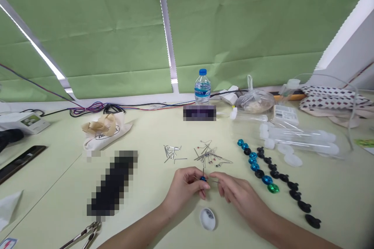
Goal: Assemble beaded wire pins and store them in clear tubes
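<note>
Rods (207,155) lie beyond the left hand (186,187), which pinches a blue disc (203,178) near a white cap (207,222). The right hand (238,192) curls just beside the disc; whether it grips a pin (215,181) cannot be told.

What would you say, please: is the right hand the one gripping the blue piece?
No, the left hand holds the blue piece, with the right hand beside it.

I receive one view, head-worn: forward and down across the table (152,132); left hand (185,184), right hand (238,192) near; green blinds (117,27) beyond.
</note>
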Demonstrator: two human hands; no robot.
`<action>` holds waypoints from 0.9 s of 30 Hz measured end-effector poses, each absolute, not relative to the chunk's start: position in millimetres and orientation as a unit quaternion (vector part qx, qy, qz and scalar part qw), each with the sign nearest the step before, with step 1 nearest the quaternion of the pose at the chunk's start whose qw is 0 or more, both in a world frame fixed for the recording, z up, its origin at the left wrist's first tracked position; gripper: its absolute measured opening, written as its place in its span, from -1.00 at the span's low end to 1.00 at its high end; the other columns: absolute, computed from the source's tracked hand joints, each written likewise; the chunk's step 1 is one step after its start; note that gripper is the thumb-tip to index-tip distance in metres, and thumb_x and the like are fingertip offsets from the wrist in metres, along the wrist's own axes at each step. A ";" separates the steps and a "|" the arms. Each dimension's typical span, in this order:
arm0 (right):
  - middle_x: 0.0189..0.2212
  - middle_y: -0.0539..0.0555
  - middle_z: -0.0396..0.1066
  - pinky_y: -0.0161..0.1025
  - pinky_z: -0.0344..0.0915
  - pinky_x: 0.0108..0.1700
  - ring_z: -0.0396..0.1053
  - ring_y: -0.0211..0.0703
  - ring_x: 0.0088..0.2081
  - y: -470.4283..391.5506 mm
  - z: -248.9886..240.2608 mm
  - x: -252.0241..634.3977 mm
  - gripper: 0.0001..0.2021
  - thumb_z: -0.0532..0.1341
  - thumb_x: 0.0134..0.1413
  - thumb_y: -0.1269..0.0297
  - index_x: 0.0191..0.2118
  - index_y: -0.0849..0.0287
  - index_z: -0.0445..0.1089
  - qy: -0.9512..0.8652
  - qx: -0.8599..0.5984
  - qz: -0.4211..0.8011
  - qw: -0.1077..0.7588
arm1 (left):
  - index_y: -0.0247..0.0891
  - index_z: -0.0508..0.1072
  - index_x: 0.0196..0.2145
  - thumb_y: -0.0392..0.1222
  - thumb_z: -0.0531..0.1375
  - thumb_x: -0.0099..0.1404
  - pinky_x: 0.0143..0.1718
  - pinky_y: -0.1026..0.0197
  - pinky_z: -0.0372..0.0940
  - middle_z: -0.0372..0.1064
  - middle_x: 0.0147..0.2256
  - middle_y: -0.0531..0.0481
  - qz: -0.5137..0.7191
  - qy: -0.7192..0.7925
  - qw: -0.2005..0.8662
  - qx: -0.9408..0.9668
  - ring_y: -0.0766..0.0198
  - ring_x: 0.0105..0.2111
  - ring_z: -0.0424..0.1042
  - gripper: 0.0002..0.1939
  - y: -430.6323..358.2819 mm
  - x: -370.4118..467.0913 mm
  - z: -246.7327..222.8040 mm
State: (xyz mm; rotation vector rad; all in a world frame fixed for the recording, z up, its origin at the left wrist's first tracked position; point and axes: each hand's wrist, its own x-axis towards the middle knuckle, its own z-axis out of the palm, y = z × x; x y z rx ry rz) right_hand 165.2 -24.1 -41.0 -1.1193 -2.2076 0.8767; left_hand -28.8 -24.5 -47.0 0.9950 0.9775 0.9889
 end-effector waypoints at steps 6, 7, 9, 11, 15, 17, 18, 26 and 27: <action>-0.45 0.00 0.34 -0.32 0.29 -0.44 0.31 -0.23 -0.46 -16.0 -50.3 178.5 -0.78 -0.07 0.23 0.40 -0.13 0.06 0.27 -0.833 -0.444 0.207 0.258 | -0.37 0.49 -0.43 -0.16 0.29 0.11 -0.49 0.28 0.25 0.40 -0.53 -0.02 0.475 0.453 0.617 0.435 0.36 -0.59 0.35 -0.82 -14.1 -38.7 -37.3; -0.48 0.00 0.33 -0.32 0.27 -0.47 0.30 -0.22 -0.48 -14.8 -51.0 180.4 -0.81 -0.05 0.24 0.38 -0.17 0.07 0.28 -0.843 -0.439 0.182 0.253 | -0.37 0.49 -0.41 -0.14 0.27 0.13 -0.47 0.28 0.25 0.41 -0.49 -0.04 0.481 0.456 0.609 0.435 0.36 -0.57 0.34 -0.80 -12.6 -41.0 -35.6; -0.49 0.01 0.34 -0.29 0.26 -0.44 0.32 -0.20 -0.46 -13.7 -50.3 182.8 -0.83 -0.01 0.24 0.37 -0.23 0.10 0.31 -0.864 -0.414 0.150 0.244 | -0.37 0.50 -0.37 -0.13 0.27 0.15 -0.44 0.28 0.25 0.43 -0.42 -0.07 0.492 0.457 0.594 0.442 0.37 -0.54 0.33 -0.80 -11.0 -44.5 -33.4; -0.42 0.05 0.39 -0.25 0.28 -0.36 0.35 -0.16 -0.38 -14.3 -47.3 183.3 -0.81 0.00 0.24 0.41 -0.24 0.12 0.35 -0.892 -0.365 0.112 0.242 | -0.35 0.51 -0.35 -0.16 0.28 0.13 -0.42 0.29 0.24 0.43 -0.39 -0.07 0.496 0.456 0.584 0.452 0.36 -0.51 0.31 -0.81 -11.2 -46.0 -32.2; -0.34 0.15 0.43 -0.20 0.30 -0.34 0.34 -0.12 -0.35 -18.8 -40.9 180.5 -0.73 -0.03 0.19 0.56 -0.17 0.24 0.39 -0.939 -0.274 -0.038 0.204 | -0.31 0.54 -0.33 -0.16 0.26 0.15 -0.40 0.30 0.20 0.44 -0.35 -0.07 0.489 0.465 0.571 0.468 0.35 -0.47 0.27 -0.82 -14.6 -44.5 -30.4; -0.34 0.16 0.42 -0.18 0.31 -0.32 0.34 -0.10 -0.33 -21.3 -40.5 177.8 -0.71 -0.02 0.16 0.60 -0.15 0.28 0.39 -0.944 -0.262 -0.085 0.180 | -0.30 0.55 -0.29 -0.14 0.23 0.19 -0.37 0.30 0.19 0.45 -0.32 -0.07 0.495 0.460 0.568 0.470 0.35 -0.45 0.26 -0.80 -16.2 -43.4 -29.3; -0.33 0.17 0.42 -0.17 0.32 -0.31 0.34 -0.09 -0.31 -22.4 -40.8 176.4 -0.71 -0.01 0.16 0.60 -0.13 0.29 0.38 -0.945 -0.260 -0.099 0.171 | -0.29 0.55 -0.26 -0.13 0.22 0.20 -0.35 0.29 0.19 0.45 -0.31 -0.08 0.498 0.455 0.570 0.468 0.35 -0.44 0.26 -0.78 -16.7 -43.1 -28.9; -0.27 0.21 0.45 -0.09 0.31 -0.29 0.36 0.00 -0.26 -10.7 -21.5 195.3 -0.71 -0.03 0.19 0.56 -0.10 0.29 0.37 -0.920 -0.311 -0.154 0.181 | -0.31 0.48 -0.20 -0.11 0.15 0.28 -0.33 0.30 0.19 0.39 -0.34 -0.06 0.541 0.409 0.600 0.424 0.35 -0.42 0.27 -0.76 -11.7 -53.1 -27.1; -0.26 0.23 0.45 -0.08 0.31 -0.26 0.37 0.02 -0.24 -5.0 -15.6 204.4 -0.69 -0.06 0.19 0.56 -0.10 0.28 0.37 -0.912 -0.328 -0.160 0.190 | -0.31 0.47 -0.22 -0.11 0.14 0.29 -0.35 0.31 0.19 0.37 -0.37 -0.04 0.547 0.402 0.603 0.418 0.36 -0.42 0.27 -0.77 -10.8 -54.9 -26.5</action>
